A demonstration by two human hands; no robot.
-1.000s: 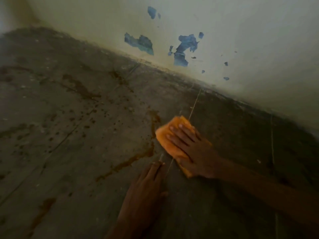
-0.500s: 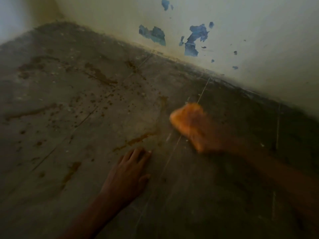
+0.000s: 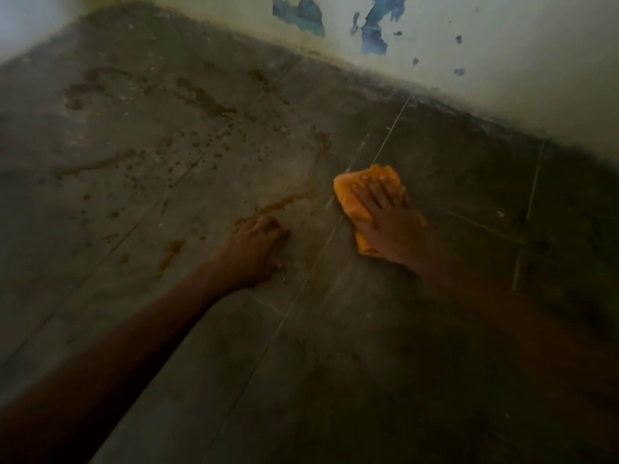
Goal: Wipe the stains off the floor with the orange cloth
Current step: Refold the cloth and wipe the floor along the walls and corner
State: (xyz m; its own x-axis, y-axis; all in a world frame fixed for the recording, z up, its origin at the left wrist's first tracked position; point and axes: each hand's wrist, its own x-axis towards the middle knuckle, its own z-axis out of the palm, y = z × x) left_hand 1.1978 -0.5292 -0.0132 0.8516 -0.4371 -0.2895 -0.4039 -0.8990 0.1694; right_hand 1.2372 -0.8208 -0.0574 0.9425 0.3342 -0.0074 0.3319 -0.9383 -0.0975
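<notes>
My right hand [image 3: 388, 222] lies flat on the folded orange cloth [image 3: 350, 197] and presses it onto the grey tiled floor [image 3: 335, 346], fingers spread toward the wall. A brown streak stain [image 3: 279, 205] runs just left of the cloth. My left hand [image 3: 254, 251] rests on the floor with its fingers curled under, its knuckles touching the near end of that streak. More brown streaks [image 3: 204, 95] and scattered spots [image 3: 201, 145] cover the floor farther left.
A pale wall [image 3: 502, 61] with peeling blue paint patches [image 3: 373, 38] meets the floor along a dark, dirty edge at the back and right. Light grout lines [image 3: 321, 249] cross the tiles between my hands.
The cloth under my right hand slid along the floor and now lies flat again. My left hand shifted left and its fingers curled. The view tilted down and nearer.
</notes>
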